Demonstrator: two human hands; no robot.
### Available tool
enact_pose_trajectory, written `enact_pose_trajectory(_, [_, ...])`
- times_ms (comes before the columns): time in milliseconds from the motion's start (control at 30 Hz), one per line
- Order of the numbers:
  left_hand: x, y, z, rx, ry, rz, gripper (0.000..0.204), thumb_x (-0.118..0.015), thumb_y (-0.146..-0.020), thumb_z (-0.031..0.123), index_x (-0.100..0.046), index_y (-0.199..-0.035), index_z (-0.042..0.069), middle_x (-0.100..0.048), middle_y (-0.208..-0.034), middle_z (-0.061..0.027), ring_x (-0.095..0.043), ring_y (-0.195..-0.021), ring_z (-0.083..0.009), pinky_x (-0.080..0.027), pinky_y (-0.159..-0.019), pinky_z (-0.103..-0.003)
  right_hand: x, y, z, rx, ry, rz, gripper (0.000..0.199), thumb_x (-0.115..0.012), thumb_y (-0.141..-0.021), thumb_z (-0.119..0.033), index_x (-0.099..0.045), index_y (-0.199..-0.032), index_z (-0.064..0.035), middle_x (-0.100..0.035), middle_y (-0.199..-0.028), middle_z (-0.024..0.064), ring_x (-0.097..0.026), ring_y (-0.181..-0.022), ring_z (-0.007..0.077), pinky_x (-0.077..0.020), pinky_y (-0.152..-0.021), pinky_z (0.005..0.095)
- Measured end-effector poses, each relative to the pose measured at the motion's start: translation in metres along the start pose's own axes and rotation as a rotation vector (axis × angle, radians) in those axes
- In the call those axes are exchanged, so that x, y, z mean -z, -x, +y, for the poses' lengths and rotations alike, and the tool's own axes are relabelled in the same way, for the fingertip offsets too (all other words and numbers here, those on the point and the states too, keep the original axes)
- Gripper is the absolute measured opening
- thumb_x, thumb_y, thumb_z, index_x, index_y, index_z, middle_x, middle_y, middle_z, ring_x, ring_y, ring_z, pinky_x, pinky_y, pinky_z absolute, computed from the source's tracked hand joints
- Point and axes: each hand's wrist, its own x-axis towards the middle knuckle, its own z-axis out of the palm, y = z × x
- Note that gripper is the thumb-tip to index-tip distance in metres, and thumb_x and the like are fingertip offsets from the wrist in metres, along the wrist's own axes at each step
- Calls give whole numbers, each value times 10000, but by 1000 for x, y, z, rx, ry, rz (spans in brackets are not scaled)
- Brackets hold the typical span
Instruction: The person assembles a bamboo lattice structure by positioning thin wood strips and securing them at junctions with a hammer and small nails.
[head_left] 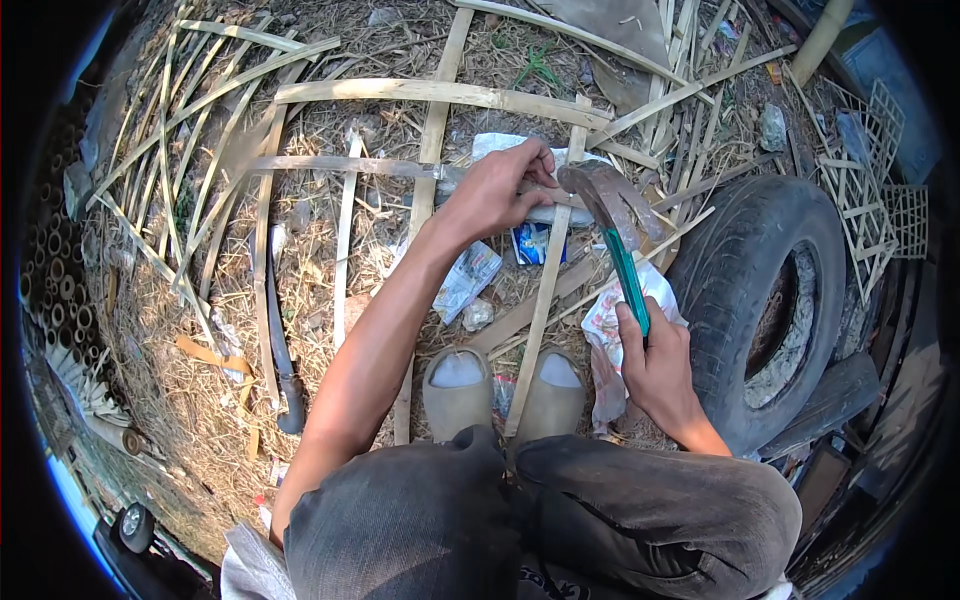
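My right hand (660, 365) is wrapped round the green grip of a hammer (626, 275). Its dark, rusty head end lies over a crossing of bamboo strips, just right of my left fingertips. My left hand (505, 190) reaches across to that crossing with thumb and fingers pinched together; whatever sits between them is too small to make out. An upright bamboo strip (543, 310) runs from the crossing down between my shoes. A flat crosswise strip (345, 165) extends leftward from under my left hand. Another crosswise strip (390, 90) lies farther off, over the uprights.
A worn tyre (715, 300) lies close by my right hand. Left of my legs rests a long blade with a black handle (291, 405). Loose bamboo strips (180, 170) are heaped at far left. Plastic wrappers (468, 280) litter the straw-covered ground. Small bamboo lattices (905, 220) stand at right.
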Motion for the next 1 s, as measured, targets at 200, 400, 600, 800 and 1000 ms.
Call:
enact_pose_trajectory(200, [-1,-1,-9,-92,-51,60,376,-798,-785,10,-557,-1074,17,-757,-963,-162,-724,-962,-368,-542,-782,-450,7,3,-3,54,-5,91,300,-605,-1054,-219,-600,-917,49,-546,-562,196,-586,-480,318,-431,-499,416])
enact_pose_trajectory(400, [0,-7,-6,-63,-25,62,483,-787,-813,1,-443,-1151,0,-774,-968,-188,-730,-1010,-396,-559,-833,-441,17,-18,-8,10,326,-66,297,-579,-1062,-194,-579,-881,41,-527,-554,160,-562,-466,294,-423,-504,422])
enact_pose_trajectory(600, [-4,-2,-13,-71,-50,74,509,-808,-807,28,-443,-1160,-12,-773,-963,-198,-732,-1005,-393,-558,-827,-446,8,-13,-12,-65,168,40,327,-562,-1076,-224,-630,-927,58,-489,-555,163,-481,-470,223,-399,-518,404])
enact_pose_trajectory(800, [-4,4,-20,-59,-32,80,507,-811,-808,28,-444,-1155,-18,-773,-961,-198,-729,-1008,-396,-557,-820,-446,11,-11,-12,-144,-95,154,489,-510,-1117,-387,-494,-735,-82,-414,-568,-55,-379,-507,37,-283,-451,257])
enact_pose_trajectory(1000, [-2,-9,-11,-68,4,85,505,-816,-808,31,-434,-1135,-17,-776,-982,-205,-740,-969,-388,-559,-794,-439,-2,-17,18,-63,264,42,450,-521,-1109,-322,-582,-815,13,-479,-592,0,-375,-556,59,-310,-490,311])
